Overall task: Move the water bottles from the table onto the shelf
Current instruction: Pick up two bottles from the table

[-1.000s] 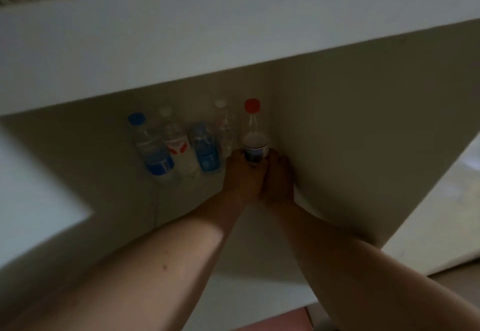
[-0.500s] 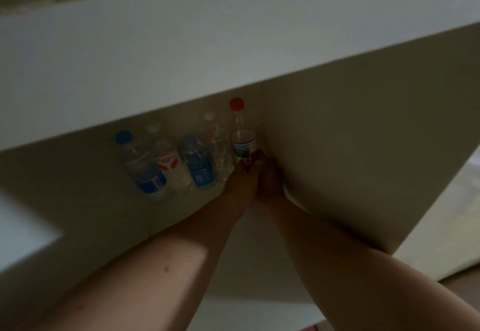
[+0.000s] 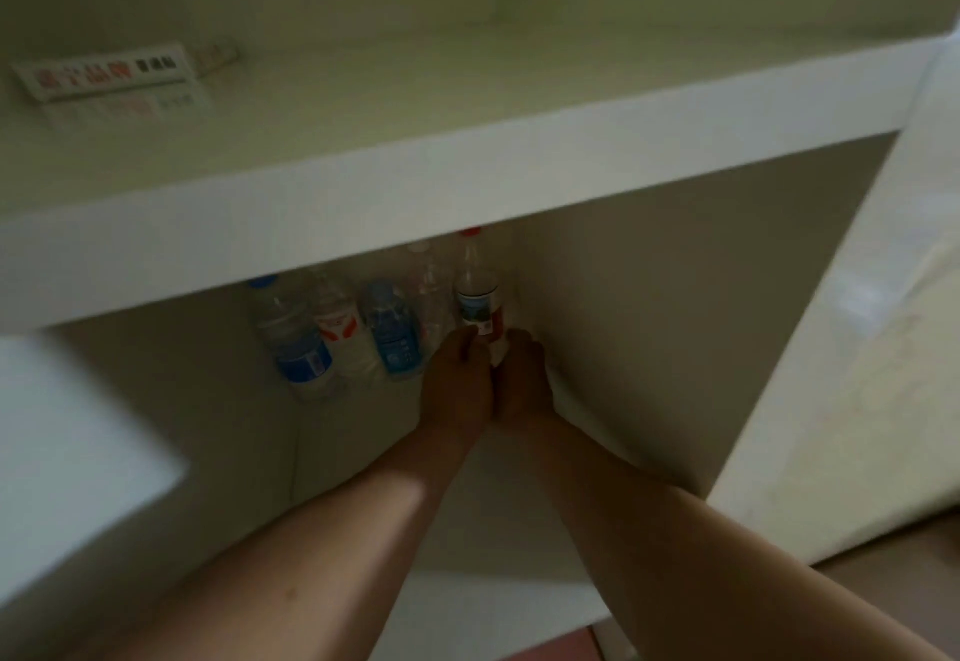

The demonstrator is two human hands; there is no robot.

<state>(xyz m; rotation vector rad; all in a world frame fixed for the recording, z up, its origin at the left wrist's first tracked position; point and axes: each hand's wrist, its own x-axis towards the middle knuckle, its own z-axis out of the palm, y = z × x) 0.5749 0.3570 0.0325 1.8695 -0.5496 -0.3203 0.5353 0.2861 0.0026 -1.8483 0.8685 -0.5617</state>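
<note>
A clear water bottle with a red cap (image 3: pixel 477 297) stands upright in the dim back right corner of the lower shelf compartment (image 3: pixel 358 458). My left hand (image 3: pixel 457 390) and my right hand (image 3: pixel 522 385) hold its base from either side, fingers wrapped round it. To its left several more bottles stand in a row: a clear one (image 3: pixel 429 286), a small blue-labelled one (image 3: pixel 394 330), one with a red and white label (image 3: pixel 340 322) and a blue-capped one (image 3: pixel 291 335).
A thick white shelf board (image 3: pixel 467 182) crosses just above the bottles. On the shelf above lies a white label strip with red print (image 3: pixel 98 76). The compartment's right wall (image 3: pixel 675 322) stands close beside my right hand.
The view has tilted up, so the upper shelf shows. The red-capped bottle has gone deeper into the corner under the board. Both hands stay on its base.
</note>
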